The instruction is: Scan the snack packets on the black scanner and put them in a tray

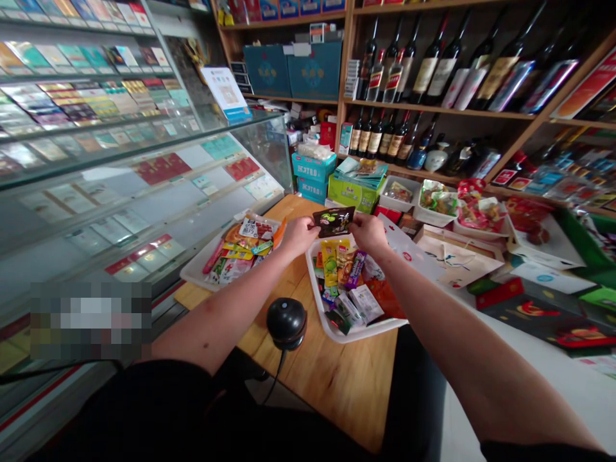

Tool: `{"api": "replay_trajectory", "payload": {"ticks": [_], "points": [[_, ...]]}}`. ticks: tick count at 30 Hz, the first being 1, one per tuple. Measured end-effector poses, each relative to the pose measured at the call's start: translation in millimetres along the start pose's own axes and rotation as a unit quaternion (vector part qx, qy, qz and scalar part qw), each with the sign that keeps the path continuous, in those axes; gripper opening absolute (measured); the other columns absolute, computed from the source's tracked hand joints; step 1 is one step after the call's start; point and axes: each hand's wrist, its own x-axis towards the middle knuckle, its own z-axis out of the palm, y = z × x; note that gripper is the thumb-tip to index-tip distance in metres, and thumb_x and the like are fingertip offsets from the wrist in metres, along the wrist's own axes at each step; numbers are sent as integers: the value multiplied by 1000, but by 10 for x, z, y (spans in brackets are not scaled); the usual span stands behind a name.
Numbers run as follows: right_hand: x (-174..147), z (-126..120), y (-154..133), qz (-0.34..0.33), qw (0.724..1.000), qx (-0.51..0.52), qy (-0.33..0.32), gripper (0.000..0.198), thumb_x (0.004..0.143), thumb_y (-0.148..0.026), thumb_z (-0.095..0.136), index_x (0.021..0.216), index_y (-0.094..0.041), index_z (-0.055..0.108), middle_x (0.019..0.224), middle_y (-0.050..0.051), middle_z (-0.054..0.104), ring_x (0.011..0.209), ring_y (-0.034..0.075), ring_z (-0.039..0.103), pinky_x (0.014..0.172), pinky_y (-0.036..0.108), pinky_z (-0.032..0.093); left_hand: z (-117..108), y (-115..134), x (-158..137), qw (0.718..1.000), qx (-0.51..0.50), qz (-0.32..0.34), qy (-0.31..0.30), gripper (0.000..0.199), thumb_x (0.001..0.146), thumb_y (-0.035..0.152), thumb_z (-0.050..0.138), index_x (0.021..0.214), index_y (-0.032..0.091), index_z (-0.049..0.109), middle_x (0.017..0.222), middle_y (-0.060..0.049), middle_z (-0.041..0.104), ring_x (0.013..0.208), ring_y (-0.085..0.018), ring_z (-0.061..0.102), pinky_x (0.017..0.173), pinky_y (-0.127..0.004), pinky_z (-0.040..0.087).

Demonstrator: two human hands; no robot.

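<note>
A dark snack packet with green fruit printed on it is stretched between my two hands. My left hand pinches its left end, and my right hand grips the right end. Just below the packet is a white tray of mixed snacks, among them a yellow packet and a purple packet. To the left of my left hand, a second white tray holds more colourful packets. Between my forearms a black scanner-like device with a cable stands on the wooden table.
A glass display counter with cigarette packs runs along the left. Behind the table stand turquoise boxes and a green box. White bins of snacks line the right, below shelves of wine bottles. Gift boxes lie at right.
</note>
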Motion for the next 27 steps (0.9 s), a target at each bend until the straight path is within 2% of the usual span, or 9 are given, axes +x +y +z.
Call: {"api": "replay_trajectory", "payload": {"ticks": [7, 17, 21, 27], "points": [[176, 170, 200, 18, 999, -23, -31, 14, 80, -23, 59, 75, -16, 70, 72, 2, 67, 67, 14, 55, 63, 25, 33, 253, -173, 168, 1000, 9, -15, -17, 16, 83, 29, 66, 83, 15, 75, 86, -8, 74, 80, -21, 65, 70, -28, 44], [260, 219, 467, 55, 996, -54, -35, 15, 81, -21, 59, 80, -15, 73, 76, 5, 69, 71, 17, 58, 67, 26, 37, 484, -95, 316, 999, 30, 1, -44, 13, 84, 26, 64, 81, 17, 73, 84, -6, 73, 74, -19, 65, 66, -27, 41], [194, 375, 586, 76, 990, -86, -81, 18, 83, -21, 59, 85, -15, 75, 82, 8, 72, 77, 19, 62, 70, 27, 40, 616, -252, 300, 995, 75, -2, -70, 15, 83, 27, 64, 82, 17, 74, 82, -9, 73, 75, -21, 65, 66, -28, 42], [24, 661, 599, 55, 981, -65, -175, 19, 83, -15, 57, 86, -14, 75, 88, 10, 74, 80, 19, 65, 70, 25, 42, 714, -533, 192, 978, 150, -19, -142, 14, 81, 23, 63, 81, 16, 75, 80, -14, 72, 75, -26, 68, 65, -30, 43]]}}
